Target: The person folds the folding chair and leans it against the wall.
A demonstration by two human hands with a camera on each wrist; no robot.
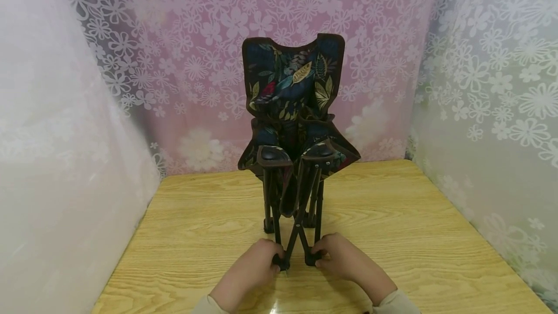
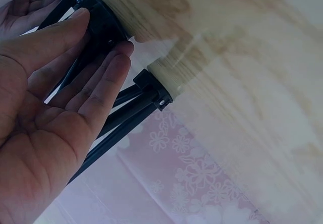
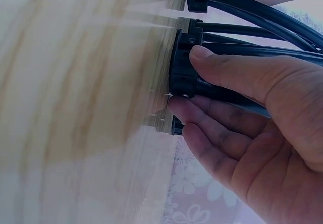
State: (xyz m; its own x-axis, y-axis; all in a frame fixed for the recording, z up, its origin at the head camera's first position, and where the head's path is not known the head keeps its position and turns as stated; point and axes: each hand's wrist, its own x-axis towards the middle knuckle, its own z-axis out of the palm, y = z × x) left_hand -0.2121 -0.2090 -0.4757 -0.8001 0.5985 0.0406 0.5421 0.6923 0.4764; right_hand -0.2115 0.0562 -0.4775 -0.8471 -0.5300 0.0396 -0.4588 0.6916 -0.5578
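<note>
A folding camp chair [image 1: 289, 81] with dark leaf-print fabric stands upright on the table, its legs drawn close together and crossing at the front. At its front left foot [image 1: 281, 260], my left hand [image 1: 257, 263] pinches the black plastic piece between thumb and fingers. My right hand [image 1: 340, 258] likewise grips the front right foot [image 1: 312, 257]. In the left wrist view, the thumb and fingertips lie on either side of the black foot cap [image 2: 103, 24]. The right wrist view has the thumb on top of the other cap [image 3: 184, 67], with fingers beneath.
The chair stands on a wood-grain table [image 1: 196, 217]. A pink flowered curtain [image 1: 200, 62] hangs behind it, with pale sheets [image 1: 488, 86] at both sides. Two rear feet [image 1: 268, 227] rest on the tabletop behind the front ones.
</note>
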